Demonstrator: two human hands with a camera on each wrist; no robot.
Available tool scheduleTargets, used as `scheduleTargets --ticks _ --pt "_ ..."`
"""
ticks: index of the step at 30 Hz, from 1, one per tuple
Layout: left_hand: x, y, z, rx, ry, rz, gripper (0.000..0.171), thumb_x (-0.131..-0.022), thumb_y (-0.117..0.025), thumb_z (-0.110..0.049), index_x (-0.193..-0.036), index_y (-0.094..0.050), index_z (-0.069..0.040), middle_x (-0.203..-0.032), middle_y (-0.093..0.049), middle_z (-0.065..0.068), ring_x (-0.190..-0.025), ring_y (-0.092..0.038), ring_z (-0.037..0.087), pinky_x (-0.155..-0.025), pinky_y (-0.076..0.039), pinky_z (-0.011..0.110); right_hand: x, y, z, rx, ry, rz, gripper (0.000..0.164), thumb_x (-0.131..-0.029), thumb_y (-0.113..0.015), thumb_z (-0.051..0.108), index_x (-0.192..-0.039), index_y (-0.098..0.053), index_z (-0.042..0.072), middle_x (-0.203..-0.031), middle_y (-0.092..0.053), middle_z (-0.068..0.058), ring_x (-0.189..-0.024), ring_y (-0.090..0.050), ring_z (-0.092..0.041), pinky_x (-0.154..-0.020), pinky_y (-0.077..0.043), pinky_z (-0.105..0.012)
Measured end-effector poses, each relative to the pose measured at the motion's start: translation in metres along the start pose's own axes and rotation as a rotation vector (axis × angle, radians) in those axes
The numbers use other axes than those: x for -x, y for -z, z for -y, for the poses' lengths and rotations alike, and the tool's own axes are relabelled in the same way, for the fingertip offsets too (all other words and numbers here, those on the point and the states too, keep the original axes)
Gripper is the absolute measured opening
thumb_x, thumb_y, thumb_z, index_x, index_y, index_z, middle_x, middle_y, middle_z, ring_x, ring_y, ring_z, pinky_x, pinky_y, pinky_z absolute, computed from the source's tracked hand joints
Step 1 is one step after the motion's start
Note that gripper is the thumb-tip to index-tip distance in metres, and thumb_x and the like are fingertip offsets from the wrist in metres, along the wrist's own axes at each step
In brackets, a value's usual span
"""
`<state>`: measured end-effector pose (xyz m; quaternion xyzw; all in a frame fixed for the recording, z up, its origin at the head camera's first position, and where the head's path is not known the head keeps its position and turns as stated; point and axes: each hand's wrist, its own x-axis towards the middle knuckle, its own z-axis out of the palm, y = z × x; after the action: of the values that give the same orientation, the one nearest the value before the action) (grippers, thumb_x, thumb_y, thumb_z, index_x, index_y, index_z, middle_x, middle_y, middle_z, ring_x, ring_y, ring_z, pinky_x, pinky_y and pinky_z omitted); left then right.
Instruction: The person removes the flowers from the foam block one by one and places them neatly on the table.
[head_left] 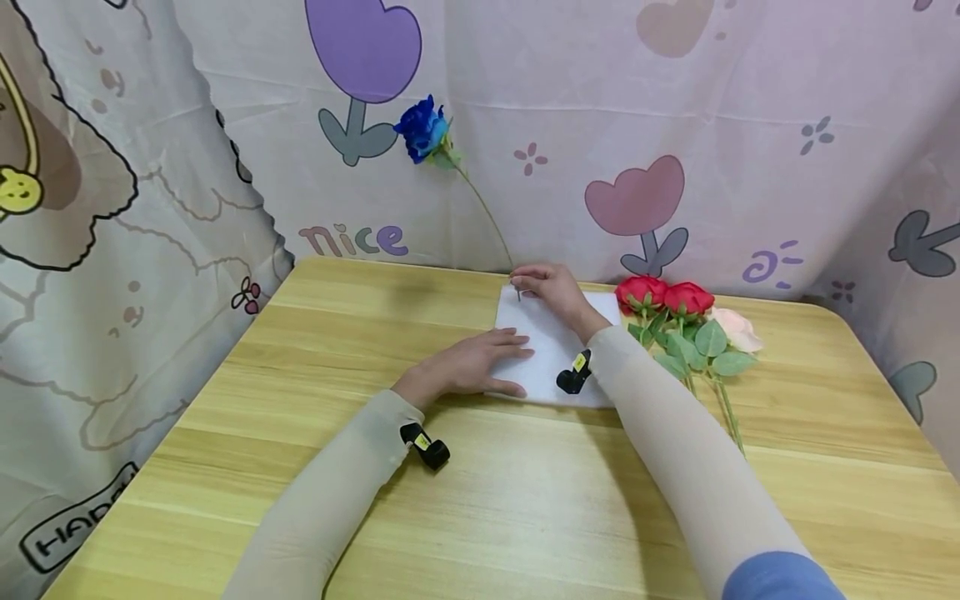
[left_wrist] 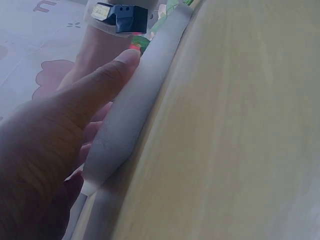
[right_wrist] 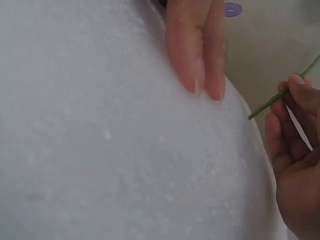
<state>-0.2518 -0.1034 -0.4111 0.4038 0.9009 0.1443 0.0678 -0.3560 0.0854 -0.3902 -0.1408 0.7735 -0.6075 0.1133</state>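
A blue rose (head_left: pixel 422 131) with a long thin stem leans up and to the left over the back edge of the table. Low on its green stem (right_wrist: pixel 270 101), the thumb and fingertips of my right hand (head_left: pixel 557 293) pinch it, the cut end sticking out just past them. Below lies a thick white slab (head_left: pixel 547 367), foam-like in texture. My left hand (head_left: pixel 472 362) rests on its left side, fingers extended across the top. In the left wrist view the thumb lies along the slab's near side (left_wrist: pixel 135 107).
Two red roses (head_left: pixel 688 297) and a pale pink rose (head_left: pixel 737 330) lie to the right of the slab, stems toward me, partly behind my right forearm. A printed cloth (head_left: pixel 487 67) hangs behind the wooden table (head_left: pixel 315 333). Both wrists carry small black cameras (head_left: pixel 426 447).
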Motion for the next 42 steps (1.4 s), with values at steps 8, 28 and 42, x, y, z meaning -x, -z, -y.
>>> scheduleTargets --ticks 8,28,42 --pt "-0.001 -0.001 0.001 -0.025 -0.005 -0.017 0.077 -0.073 -0.042 -0.073 -0.134 -0.04 -0.027 -0.143 -0.025 -0.011 -0.133 -0.012 0.012 -0.107 -0.014 0.03 0.003 0.005 0.011 -0.091 0.019 -0.006 0.03 -0.086 -0.058 0.014 -0.11 -0.059 -0.003 -0.111 -0.056 -0.025 -0.1 -0.055 -0.032 -0.082 -0.048 -0.031" --pt "0.0 -0.003 0.004 0.004 -0.008 -0.005 0.077 -0.073 -0.042 -0.073 -0.135 -0.038 -0.028 -0.144 -0.024 -0.01 -0.133 -0.011 0.012 -0.107 -0.015 0.034 0.018 0.006 0.025 -0.072 0.063 0.106 0.033 -0.085 -0.06 0.009 -0.113 -0.053 -0.007 -0.105 -0.059 -0.024 -0.091 -0.06 -0.024 -0.08 -0.049 -0.037" --pt "0.0 -0.002 0.004 -0.012 -0.014 -0.021 0.078 -0.072 -0.041 -0.074 -0.135 -0.04 -0.027 -0.143 -0.026 -0.011 -0.133 -0.013 0.012 -0.107 -0.015 0.031 0.042 0.018 0.034 -0.064 0.067 0.155 0.03 -0.086 -0.059 0.01 -0.114 -0.054 -0.001 -0.104 -0.06 -0.019 -0.095 -0.059 -0.028 -0.081 -0.048 -0.038"
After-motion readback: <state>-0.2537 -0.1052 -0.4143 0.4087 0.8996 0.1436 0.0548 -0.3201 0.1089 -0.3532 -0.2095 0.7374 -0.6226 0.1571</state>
